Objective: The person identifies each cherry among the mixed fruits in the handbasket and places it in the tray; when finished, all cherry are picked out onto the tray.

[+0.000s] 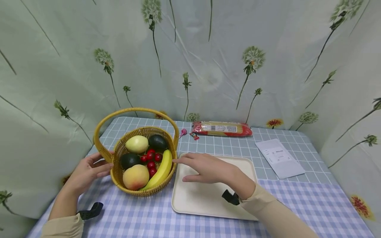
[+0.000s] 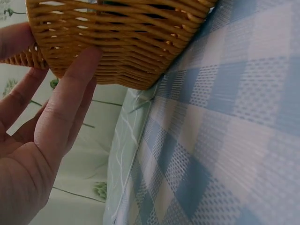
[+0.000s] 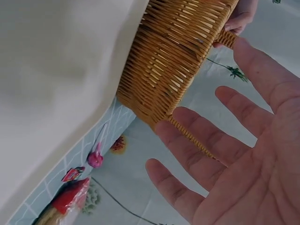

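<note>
Wicker basket: woven, honey-coloured, with an arched handle; it stands on the blue-and-white checked tablecloth at the table's left side, its right wall just beside the left edge of the cream tray.
Basket contents: a banana along the right wall, a peach at the front, two dark avocados, a pale yellow-green fruit at the back, and red cherries in the middle.
Why so placed: the fruit is heaped inside the rim, so the basket probably needs support on both sides to keep it level; this is a judgement from the hands' positions.
Left hand: open, fingers straight and slightly apart; in the left wrist view the fingers lie flat against the outer weave of the basket near the base of the handle. It presses or touches; it does not grip.
Right hand: open and spread over the tray's far left corner, palm down; the index fingertip reaches toward the basket's right wall near the banana. In the right wrist view the fingers are splayed close to the weave; contact cannot be confirmed.
Tray: bare, lying between the basket and a white paper sheet.
Far edge: a red-ended noodle packet and small pink and red wrapped items lie near the floral backdrop.
</note>
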`<state>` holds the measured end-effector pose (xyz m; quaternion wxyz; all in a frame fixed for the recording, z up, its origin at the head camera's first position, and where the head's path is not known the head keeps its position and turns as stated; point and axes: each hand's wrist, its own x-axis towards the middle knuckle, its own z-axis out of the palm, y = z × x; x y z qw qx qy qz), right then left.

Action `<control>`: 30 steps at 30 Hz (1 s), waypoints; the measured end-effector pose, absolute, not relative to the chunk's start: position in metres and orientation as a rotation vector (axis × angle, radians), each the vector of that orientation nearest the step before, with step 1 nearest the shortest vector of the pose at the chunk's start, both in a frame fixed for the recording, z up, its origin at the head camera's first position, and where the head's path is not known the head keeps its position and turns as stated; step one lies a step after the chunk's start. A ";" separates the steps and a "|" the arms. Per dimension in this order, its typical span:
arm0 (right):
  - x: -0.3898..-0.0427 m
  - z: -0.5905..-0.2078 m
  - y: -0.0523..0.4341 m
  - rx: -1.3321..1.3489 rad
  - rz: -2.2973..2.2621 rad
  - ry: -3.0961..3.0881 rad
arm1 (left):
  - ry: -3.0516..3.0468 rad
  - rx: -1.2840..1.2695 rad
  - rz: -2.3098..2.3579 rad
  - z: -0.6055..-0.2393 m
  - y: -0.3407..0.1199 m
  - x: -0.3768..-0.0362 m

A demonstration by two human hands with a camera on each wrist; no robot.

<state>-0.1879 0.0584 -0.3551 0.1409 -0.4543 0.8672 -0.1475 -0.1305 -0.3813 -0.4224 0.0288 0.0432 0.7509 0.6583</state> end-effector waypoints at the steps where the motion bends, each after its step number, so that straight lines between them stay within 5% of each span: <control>1: -0.190 -0.355 0.056 -1.328 -0.425 2.499 | 2.297 0.131 2.043 -0.423 -0.382 -0.130; 30: -0.250 -0.325 -0.061 -1.370 -0.453 2.248 | 2.223 0.134 2.101 -0.436 -0.388 -0.132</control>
